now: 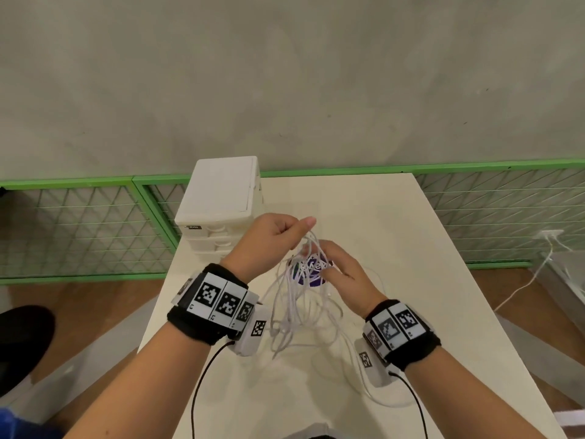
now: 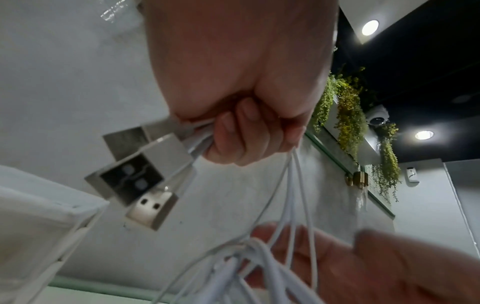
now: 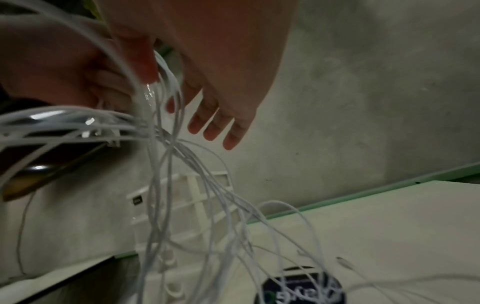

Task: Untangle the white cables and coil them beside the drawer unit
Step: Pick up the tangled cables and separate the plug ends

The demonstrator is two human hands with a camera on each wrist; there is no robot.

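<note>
While the left hand grips the white cables above the bench, near the drawer unit, they hang limp and light. Its wrist view shows USB plugs: firm holds. Right hand seems loosely spread among strands.

White cables, white drawer unit — green-framed mesh panels, black-and-white wristband markers

Head view is aimed down from above the cream table; wrist views are angled upward, close in. The tangled white cables are shared by all.
</note>
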